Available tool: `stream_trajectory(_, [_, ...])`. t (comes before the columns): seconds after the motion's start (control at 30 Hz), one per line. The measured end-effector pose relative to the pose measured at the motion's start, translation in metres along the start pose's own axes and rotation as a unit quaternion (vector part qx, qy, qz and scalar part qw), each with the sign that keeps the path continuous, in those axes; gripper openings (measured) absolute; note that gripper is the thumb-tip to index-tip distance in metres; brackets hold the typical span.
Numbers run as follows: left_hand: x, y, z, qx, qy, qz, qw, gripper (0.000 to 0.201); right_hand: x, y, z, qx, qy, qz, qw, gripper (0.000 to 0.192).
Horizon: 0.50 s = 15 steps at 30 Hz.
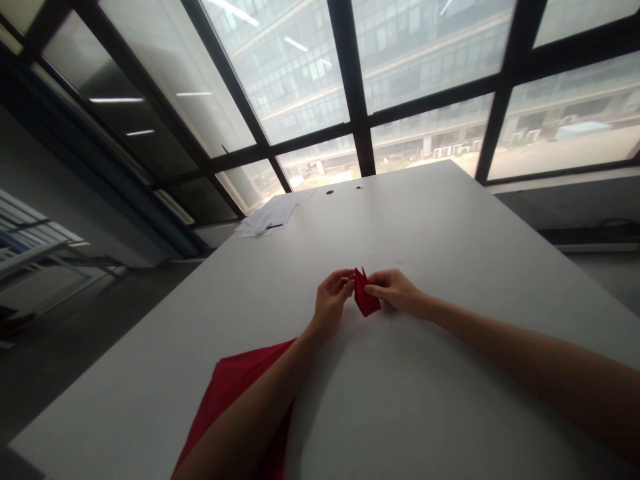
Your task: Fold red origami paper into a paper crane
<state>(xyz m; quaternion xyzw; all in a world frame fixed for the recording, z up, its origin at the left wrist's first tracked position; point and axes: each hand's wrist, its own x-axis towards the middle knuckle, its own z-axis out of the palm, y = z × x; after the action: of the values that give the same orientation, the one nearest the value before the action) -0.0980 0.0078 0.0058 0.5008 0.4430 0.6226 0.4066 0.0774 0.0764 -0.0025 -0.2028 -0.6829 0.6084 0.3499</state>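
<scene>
A small piece of folded red paper (367, 301) is held up just above the white table, with pointed tips sticking up at its top. My right hand (395, 291) pinches it from the right, thumb across its face. On the other side, my left hand (334, 298) has its thumb and fingertips closed at the paper's left edge. Under my left forearm lies a larger red sheet (235, 377), partly hidden by the arm; whether it is paper or cloth I cannot tell.
The white table (450, 393) reaches to the windows. Loose white papers (270, 215) with a dark pen (275, 227) on them lie at its far left edge. Two small dark round spots, perhaps cable holes (329, 193), show near the back edge. Dark window frames (360, 127) stand behind.
</scene>
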Motion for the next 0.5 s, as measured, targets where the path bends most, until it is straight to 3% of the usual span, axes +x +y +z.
stream_trajectory(0.33, [0.0022, 0.0024, 0.0002, -0.047, -0.038, 0.048, 0.997, 0.022, 0.0002, -0.0011, 0.0002, 0.009, -0.009, 0.001, 1.0, 0.028])
stream_trajectory(0.5, [0.0002, 0.0086, 0.0015, 0.017, -0.042, 0.077, 0.996, 0.02, 0.0, -0.0014, -0.0001, 0.001, 0.009, -0.008, 1.0, 0.026])
